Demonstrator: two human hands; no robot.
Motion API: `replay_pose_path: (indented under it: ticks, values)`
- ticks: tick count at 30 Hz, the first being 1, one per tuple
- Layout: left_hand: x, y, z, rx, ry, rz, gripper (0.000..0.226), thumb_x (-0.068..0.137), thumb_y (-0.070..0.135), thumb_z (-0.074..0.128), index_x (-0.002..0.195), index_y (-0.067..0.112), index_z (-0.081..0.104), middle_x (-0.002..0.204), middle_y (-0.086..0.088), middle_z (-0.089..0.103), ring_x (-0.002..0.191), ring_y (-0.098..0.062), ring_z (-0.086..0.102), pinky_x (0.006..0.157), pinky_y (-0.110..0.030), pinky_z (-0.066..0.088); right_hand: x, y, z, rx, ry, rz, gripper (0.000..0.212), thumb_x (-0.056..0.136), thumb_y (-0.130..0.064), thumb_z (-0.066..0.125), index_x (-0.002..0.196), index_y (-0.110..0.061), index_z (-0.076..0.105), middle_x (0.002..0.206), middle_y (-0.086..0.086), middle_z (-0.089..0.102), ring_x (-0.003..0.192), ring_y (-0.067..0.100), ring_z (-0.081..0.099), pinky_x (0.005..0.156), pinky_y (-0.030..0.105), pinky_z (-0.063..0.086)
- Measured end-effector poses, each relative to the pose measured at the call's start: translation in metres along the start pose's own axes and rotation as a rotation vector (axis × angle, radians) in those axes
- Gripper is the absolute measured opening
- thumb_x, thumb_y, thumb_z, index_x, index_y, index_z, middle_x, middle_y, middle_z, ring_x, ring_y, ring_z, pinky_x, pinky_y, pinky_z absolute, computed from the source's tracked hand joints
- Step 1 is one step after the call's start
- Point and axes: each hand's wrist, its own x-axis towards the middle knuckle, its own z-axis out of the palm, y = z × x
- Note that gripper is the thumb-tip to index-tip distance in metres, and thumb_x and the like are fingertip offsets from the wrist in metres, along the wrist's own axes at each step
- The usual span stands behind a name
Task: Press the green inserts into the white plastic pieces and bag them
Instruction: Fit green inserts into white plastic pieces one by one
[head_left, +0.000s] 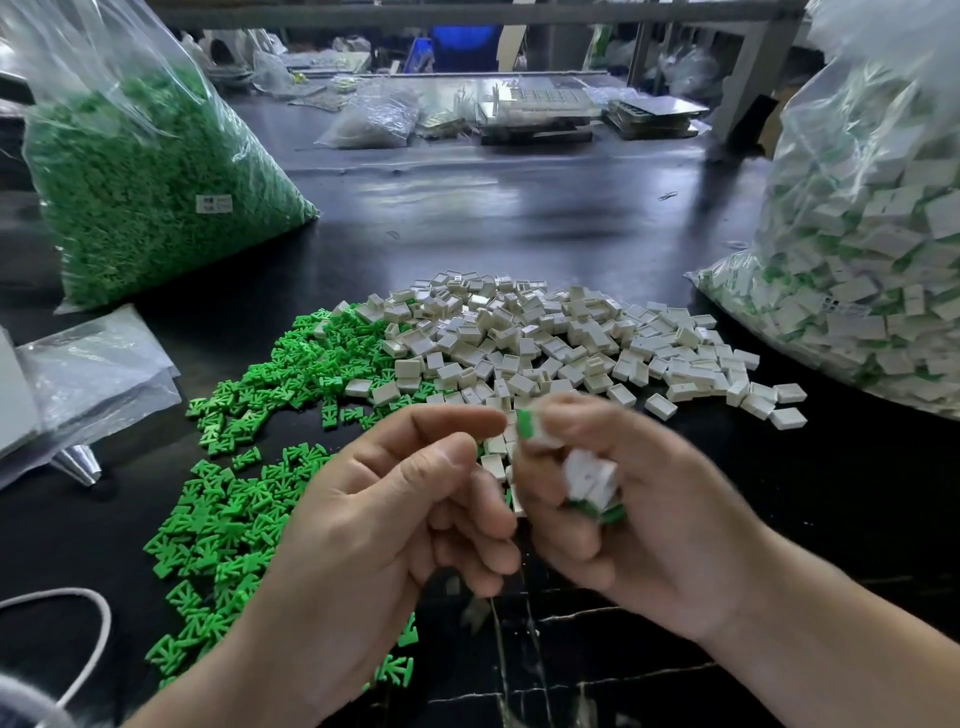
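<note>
My right hand (639, 519) holds several white plastic pieces (589, 475) with green inserts, and its fingertips pinch one piece with a green insert (524, 423) showing at its left end. My left hand (395, 514) is just beside it, fingers curled, index fingertip close to that insert; whether it touches is blurred. Loose green inserts (249, 467) lie spread on the black table at the left. A heap of white plastic pieces (545, 343) sits behind my hands.
A big clear bag of green inserts (140, 171) stands at the back left. A big clear bag of assembled white pieces (872, 260) stands at the right. Flat empty bags (88, 374) lie at the left edge, a white cord (98, 618) near the front left.
</note>
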Motion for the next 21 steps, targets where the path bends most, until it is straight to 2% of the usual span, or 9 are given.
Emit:
replay_pose_path:
  ticks: [1,3,5,7,9,12,17,19,21]
  values:
    - [-0.001,0.000,-0.001,0.191,0.074,0.045,0.018,0.088,0.024,0.067,0.105,0.018,0.071,0.072,-0.010,0.070,0.060,-0.022,0.068,0.049,-0.026,0.053,0.000,-0.005,-0.004,0.075,-0.029,-0.046,0.020,0.084,-0.026,0.072,0.079,-0.012,0.058,0.063,0.001,0.058,0.043,0.008,0.053,0.037,0.018,0.044]
    - [-0.004,-0.004,-0.006,0.765,0.188,0.198,0.020,0.091,0.039,0.059,0.109,0.039,0.068,0.093,0.007,0.072,0.080,-0.008,0.069,0.063,-0.017,0.054,0.000,-0.015,-0.010,0.203,-0.059,-0.115,0.020,0.080,-0.023,0.074,0.085,-0.009,0.060,0.069,0.005,0.061,0.046,0.010,0.057,0.039,0.019,0.048]
    - [-0.003,-0.009,-0.010,1.303,0.142,0.358,0.034,0.095,0.047,0.048,0.128,0.046,0.056,0.121,0.024,0.061,0.108,0.004,0.057,0.087,-0.012,0.046,0.000,-0.018,-0.013,0.276,-0.037,-0.131,0.022,0.077,-0.021,0.074,0.093,-0.010,0.063,0.076,0.008,0.062,0.048,0.012,0.057,0.038,0.020,0.048]
    - [0.001,-0.014,-0.010,1.558,0.022,0.406,0.044,0.095,0.043,0.049,0.138,0.038,0.051,0.136,0.018,0.053,0.119,-0.006,0.049,0.097,-0.024,0.043,0.001,-0.015,-0.013,0.307,-0.007,-0.110,0.025,0.075,-0.018,0.075,0.096,-0.012,0.064,0.079,0.008,0.062,0.047,0.011,0.057,0.035,0.019,0.045]
    - [0.005,-0.017,-0.010,1.679,-0.103,0.427,0.043,0.093,0.039,0.051,0.134,0.029,0.058,0.135,0.010,0.058,0.111,-0.019,0.054,0.090,-0.038,0.052,0.002,-0.011,-0.014,0.312,0.009,-0.075,0.024,0.076,-0.016,0.075,0.097,-0.012,0.065,0.080,0.008,0.061,0.047,0.011,0.056,0.034,0.018,0.044]
    - [0.007,-0.016,-0.013,1.734,-0.160,0.424,0.038,0.093,0.040,0.046,0.121,0.028,0.067,0.127,0.011,0.063,0.102,-0.020,0.057,0.079,-0.046,0.053,0.003,-0.010,-0.014,0.308,0.025,-0.031,0.026,0.075,-0.013,0.075,0.099,-0.013,0.066,0.078,0.008,0.062,0.046,0.011,0.056,0.033,0.019,0.043]
    - [0.008,-0.012,-0.015,1.700,-0.094,0.459,0.025,0.091,0.037,0.050,0.102,0.027,0.070,0.106,0.013,0.066,0.095,-0.015,0.057,0.077,-0.040,0.054,0.003,-0.011,-0.015,0.283,0.149,0.018,0.021,0.076,-0.011,0.064,0.097,-0.014,0.069,0.073,0.008,0.058,0.043,0.012,0.052,0.031,0.018,0.039]
    - [0.008,-0.013,-0.015,1.711,-0.072,0.475,0.015,0.089,0.030,0.061,0.101,0.025,0.069,0.103,0.011,0.066,0.093,-0.015,0.057,0.081,-0.033,0.052,0.004,-0.010,-0.015,0.276,0.174,0.037,0.023,0.075,-0.012,0.067,0.098,-0.013,0.063,0.073,0.007,0.057,0.045,0.012,0.052,0.031,0.018,0.039]
    - [0.008,-0.014,-0.016,1.706,-0.045,0.447,0.018,0.084,0.026,0.064,0.102,0.023,0.066,0.101,0.009,0.065,0.093,-0.014,0.056,0.086,-0.023,0.043,0.004,-0.009,-0.015,0.252,0.173,0.050,0.028,0.072,-0.015,0.075,0.094,-0.014,0.057,0.072,0.006,0.057,0.047,0.012,0.052,0.031,0.018,0.040]
